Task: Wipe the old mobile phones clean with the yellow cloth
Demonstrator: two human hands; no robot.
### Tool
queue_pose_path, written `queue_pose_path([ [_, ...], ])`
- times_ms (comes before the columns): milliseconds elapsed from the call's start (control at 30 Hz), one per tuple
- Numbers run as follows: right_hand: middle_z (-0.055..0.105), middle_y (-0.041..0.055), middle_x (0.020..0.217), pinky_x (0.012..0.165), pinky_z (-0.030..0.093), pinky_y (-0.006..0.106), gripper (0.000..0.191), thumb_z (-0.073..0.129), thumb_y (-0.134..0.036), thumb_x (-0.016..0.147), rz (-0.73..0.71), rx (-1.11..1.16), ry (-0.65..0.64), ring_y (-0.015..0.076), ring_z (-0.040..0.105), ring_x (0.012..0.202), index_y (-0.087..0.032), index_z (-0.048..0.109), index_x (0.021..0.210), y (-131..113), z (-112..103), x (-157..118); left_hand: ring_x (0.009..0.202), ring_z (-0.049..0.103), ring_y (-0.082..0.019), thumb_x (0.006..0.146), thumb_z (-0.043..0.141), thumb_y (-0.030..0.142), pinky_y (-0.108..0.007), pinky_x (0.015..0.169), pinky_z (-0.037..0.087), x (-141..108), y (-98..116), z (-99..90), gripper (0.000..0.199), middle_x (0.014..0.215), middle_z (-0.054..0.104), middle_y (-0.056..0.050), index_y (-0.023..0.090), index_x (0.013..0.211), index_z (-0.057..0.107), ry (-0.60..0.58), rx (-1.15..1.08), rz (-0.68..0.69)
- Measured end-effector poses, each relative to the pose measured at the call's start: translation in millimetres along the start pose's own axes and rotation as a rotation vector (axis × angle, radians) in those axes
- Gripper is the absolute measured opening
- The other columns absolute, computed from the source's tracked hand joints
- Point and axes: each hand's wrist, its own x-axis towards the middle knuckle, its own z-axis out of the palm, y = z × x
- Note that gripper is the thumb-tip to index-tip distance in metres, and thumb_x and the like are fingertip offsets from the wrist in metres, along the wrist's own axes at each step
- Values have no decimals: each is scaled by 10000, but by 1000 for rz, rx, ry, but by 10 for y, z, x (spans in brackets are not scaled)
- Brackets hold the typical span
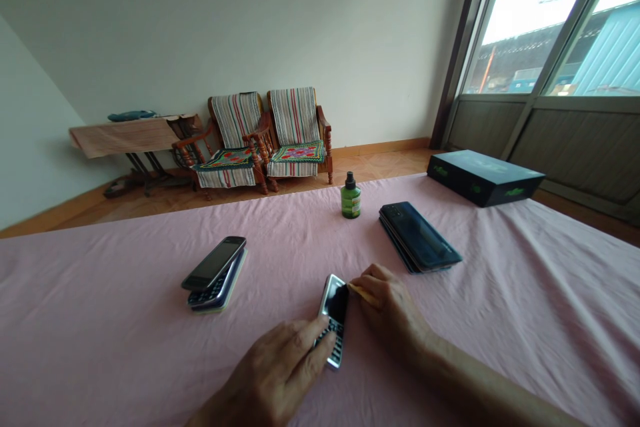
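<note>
A silver keypad mobile phone (336, 307) lies on the pink cloth, its dark screen at the far end. My left hand (287, 360) holds it from the left, with fingers across the keypad. Beside the phone's upper right edge, my right hand (383, 300) is closed on a small yellow cloth (364, 292), most of which is hidden in the fingers. A tip of this cloth reaches the edge of the phone.
Stacked phones (215, 270) lie to the left, the top one askew. Another stack of larger dark phones (420, 233) is at the right. Behind stand a green bottle (351, 200) with a black cap and a black box (483, 177). Two armchairs (295, 133) stand beyond the pink-covered surface (125, 347).
</note>
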Motion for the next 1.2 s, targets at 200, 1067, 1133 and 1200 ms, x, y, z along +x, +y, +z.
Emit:
queue_pose_path([
  [200,581,66,843,679,464,303,280,470,-33,787,-47,122,80,181,564,771,-173,678,911,-68,-8,-30,1030,635,-196,976,376,51,-325,933,540,24,46,40,358,1083,659,-114,113,1295,524,124,-25,-134],
  [1067,662,53,733,564,429,305,265,399,-20,924,-786,-374,153,147,570,627,-82,653,968,-628,-212,-186,929,623,-191,899,584,77,-308,843,540,144,92,32,178,939,652,-74,138,1064,615,377,-212,-292],
  [1133,668,59,765,560,427,299,248,415,-20,918,-784,-359,162,141,562,635,-72,648,986,-629,-167,-186,946,617,-191,893,588,65,-306,852,536,137,92,37,199,945,646,-76,133,1079,607,391,-229,-298],
  [1200,673,64,789,555,423,293,231,434,-27,914,-785,-325,163,137,551,637,-56,649,991,-639,-132,-178,967,614,-191,890,584,50,-300,863,532,122,86,46,264,969,645,-84,122,1144,578,401,-233,-293],
])
